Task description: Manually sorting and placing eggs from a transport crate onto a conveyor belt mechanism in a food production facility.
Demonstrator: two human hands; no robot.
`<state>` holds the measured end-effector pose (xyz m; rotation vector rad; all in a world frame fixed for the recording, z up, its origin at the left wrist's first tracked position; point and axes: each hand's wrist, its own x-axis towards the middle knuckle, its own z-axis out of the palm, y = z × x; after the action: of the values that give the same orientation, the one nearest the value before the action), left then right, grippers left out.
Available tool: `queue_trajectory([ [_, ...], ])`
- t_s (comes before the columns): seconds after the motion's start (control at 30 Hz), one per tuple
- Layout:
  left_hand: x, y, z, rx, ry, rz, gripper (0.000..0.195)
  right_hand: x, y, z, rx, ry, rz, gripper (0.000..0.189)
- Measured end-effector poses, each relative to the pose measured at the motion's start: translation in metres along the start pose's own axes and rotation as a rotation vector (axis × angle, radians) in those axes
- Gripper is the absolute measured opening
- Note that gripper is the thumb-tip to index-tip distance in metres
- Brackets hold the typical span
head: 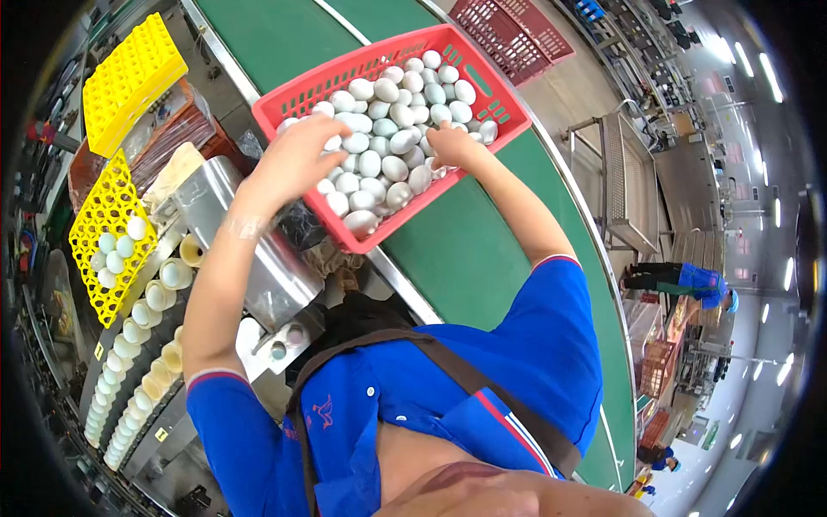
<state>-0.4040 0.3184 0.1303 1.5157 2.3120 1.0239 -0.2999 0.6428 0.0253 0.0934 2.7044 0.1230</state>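
A red plastic basket [475, 169] full of pale white and bluish eggs [395, 168] rests across a green conveyor belt [446, 258]. Over the basket's left part is my left hand [298, 150], its thumb and fingers spread around a pale egg; whether it grips that egg is unclear. At the basket's right part, the fingers of my right hand [456, 146] reach down among the eggs. Its fingertips are partly hidden, so a hold on an egg cannot be made out.
At left, a yellow egg tray [111, 304] bears several eggs beside a stack of yellow trays [136, 84]. Below run rows of eggs in cups [143, 315], near a curved metal cover [258, 258]. Dark red crates [510, 39] stand beyond the belt; a person [701, 284] is farther right.
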Motion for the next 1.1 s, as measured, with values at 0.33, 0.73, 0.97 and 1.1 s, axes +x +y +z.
queue_trajectory([
  [0.33, 0.099, -0.068, 0.112, 0.744, -0.185, -0.291, 0.047, 0.023, 0.011, -0.01, 0.162, -0.197, -0.237, 0.032],
  [0.73, 0.101, -0.076, 0.112, 0.778, -0.33, -0.439, 0.059, 0.094, -0.001, -0.035, 0.231, 0.127, 0.077, 0.062],
  [0.97, 0.09, -0.084, 0.093, 0.389, -0.074, -0.394, 0.051, 0.071, -0.017, -0.054, 0.296, -0.151, -0.039, 0.05],
  [1.1, 0.088, -0.051, 0.069, -0.433, 0.308, -0.336, 0.066, 0.072, -0.008, 0.006, -0.009, 0.081, -0.323, 0.072],
])
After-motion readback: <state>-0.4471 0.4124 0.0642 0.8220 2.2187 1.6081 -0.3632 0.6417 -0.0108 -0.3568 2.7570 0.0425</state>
